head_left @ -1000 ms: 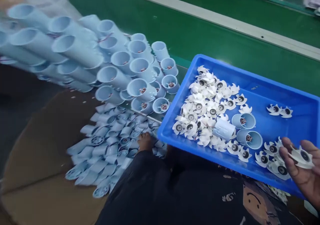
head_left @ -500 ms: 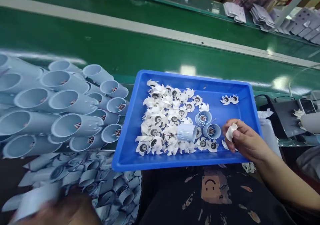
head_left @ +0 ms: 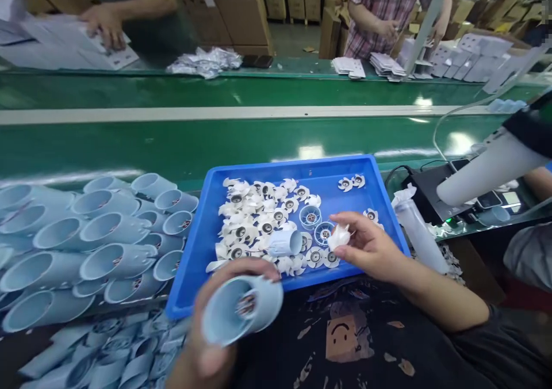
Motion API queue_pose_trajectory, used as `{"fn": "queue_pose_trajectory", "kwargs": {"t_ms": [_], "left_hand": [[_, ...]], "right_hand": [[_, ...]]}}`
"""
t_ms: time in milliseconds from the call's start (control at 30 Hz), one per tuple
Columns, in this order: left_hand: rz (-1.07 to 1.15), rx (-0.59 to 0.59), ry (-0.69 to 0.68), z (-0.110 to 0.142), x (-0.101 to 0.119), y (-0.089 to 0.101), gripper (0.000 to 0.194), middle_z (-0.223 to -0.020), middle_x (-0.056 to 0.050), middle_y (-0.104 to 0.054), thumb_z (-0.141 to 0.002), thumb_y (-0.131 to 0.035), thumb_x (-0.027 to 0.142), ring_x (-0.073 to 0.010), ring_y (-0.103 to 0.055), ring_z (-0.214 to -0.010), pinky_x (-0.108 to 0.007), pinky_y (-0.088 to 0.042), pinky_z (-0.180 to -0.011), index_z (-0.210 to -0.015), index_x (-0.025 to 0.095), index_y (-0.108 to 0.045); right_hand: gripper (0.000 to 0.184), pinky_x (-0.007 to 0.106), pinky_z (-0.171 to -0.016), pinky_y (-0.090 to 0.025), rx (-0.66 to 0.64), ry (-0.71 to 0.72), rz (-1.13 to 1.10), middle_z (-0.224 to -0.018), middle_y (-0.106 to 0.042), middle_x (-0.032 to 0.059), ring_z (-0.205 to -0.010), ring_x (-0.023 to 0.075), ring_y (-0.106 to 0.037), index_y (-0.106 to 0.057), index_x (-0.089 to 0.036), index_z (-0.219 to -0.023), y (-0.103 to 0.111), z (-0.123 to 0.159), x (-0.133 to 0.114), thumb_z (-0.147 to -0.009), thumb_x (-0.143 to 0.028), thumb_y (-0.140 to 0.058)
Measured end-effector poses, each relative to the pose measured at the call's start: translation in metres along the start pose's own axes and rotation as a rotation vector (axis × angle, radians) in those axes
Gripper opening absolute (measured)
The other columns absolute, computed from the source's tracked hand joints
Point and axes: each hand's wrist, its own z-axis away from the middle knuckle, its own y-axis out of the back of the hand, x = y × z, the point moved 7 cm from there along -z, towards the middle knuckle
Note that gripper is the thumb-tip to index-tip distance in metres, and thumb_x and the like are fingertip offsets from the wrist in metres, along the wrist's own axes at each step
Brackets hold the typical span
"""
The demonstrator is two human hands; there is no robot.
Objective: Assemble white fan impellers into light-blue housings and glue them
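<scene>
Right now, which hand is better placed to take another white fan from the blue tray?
Probably the right hand: it hovers over the blue tray, though pinching a white fan. The left hand grips a pale blue cup at the rim.

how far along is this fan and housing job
Done, it seems: the pile of pale blue housings low on the left looks worked on, though the view is unclear. In hand: the left hand holds a housing, the right hand a white fan. Left: many white fans lie in the blue tray, with stacked housings beside it.
</scene>
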Motion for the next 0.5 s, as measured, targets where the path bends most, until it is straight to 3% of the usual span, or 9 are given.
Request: {"fn": "queue_pose_trajectory", "kwargs": {"t_ms": [67, 133, 233, 333, 400, 500], "left_hand": [[0.387, -0.072, -0.049, -0.015, 0.006, -0.036, 0.078, -0.088, -0.007, -0.068, -0.042, -0.055, 0.094, -0.031, -0.066, -0.08, -0.046, -0.055, -0.07, -0.086, 0.03, -0.062], [0.688, -0.171, 0.022, -0.023, 0.01, -0.069, 0.075, -0.113, -0.008, -0.064, -0.043, -0.064, 0.088, -0.0349, -0.063, -0.103, -0.052, -0.051, -0.088, -0.088, 0.029, -0.059], [0.958, -0.266, 0.107, -0.022, 0.018, -0.096, 0.072, -0.126, -0.003, -0.058, -0.055, -0.06, 0.087, -0.0325, -0.055, -0.12, -0.051, -0.04, -0.105, -0.097, 0.029, -0.057], [0.988, -0.242, 0.05, -0.02, 0.021, -0.096, 0.069, -0.137, -0.003, -0.053, -0.058, -0.063, 0.083, -0.032, -0.041, -0.135, -0.048, -0.03, -0.113, -0.098, 0.027, -0.057], [0.91, -0.235, -0.001, -0.02, 0.022, -0.095, 0.069, -0.147, -0.006, -0.043, -0.054, -0.071, 0.078, -0.0358, -0.031, -0.141, -0.052, -0.026, -0.115, -0.095, 0.025, -0.056], [0.744, -0.255, -0.028, -0.02, 0.025, -0.095, 0.069, -0.154, -0.012, -0.033, -0.051, -0.08, 0.07, -0.0393, -0.031, -0.141, -0.056, -0.025, -0.114, -0.094, 0.023, -0.054]], "right_hand": [[0.04, 0.024, -0.064, -0.051, -0.009, 0.164, 0.232, -0.097, -0.059, 0.0024, -0.07, 0.0094, -0.055, -0.05, -0.024, -0.119, -0.006, 0.002, -0.015, -0.083, -0.031, -0.066], [0.028, 0.026, -0.069, -0.052, 0.001, 0.402, 0.461, -0.097, -0.061, 0.003, -0.077, 0.0115, -0.057, -0.051, -0.024, -0.114, -0.011, 0.007, -0.032, -0.088, -0.027, -0.061], [0.02, 0.032, -0.076, -0.052, 0.14, 0.623, 0.778, -0.104, -0.059, 0.0072, -0.086, 0.0157, -0.055, -0.059, -0.024, -0.111, -0.009, 0.014, -0.044, -0.091, -0.026, -0.058], [0.028, 0.037, -0.077, -0.051, 0.284, 0.514, 0.782, -0.102, -0.059, 0.0078, -0.083, 0.0176, -0.054, -0.063, -0.025, -0.114, 0.008, 0.013, -0.038, -0.086, -0.031, -0.064], [0.028, 0.036, -0.075, -0.052, 0.296, 0.437, 0.647, -0.091, -0.061, 0.0043, -0.078, 0.0164, -0.056, -0.062, -0.024, -0.11, 0.014, 0.013, -0.032, -0.083, -0.03, -0.066], [0.019, 0.029, -0.067, -0.052, 0.295, 0.383, 0.526, -0.086, -0.063, 0.0015, -0.069, 0.0124, -0.057, -0.059, -0.023, -0.1, 0.017, 0.012, -0.026, -0.082, -0.025, -0.065]]}}
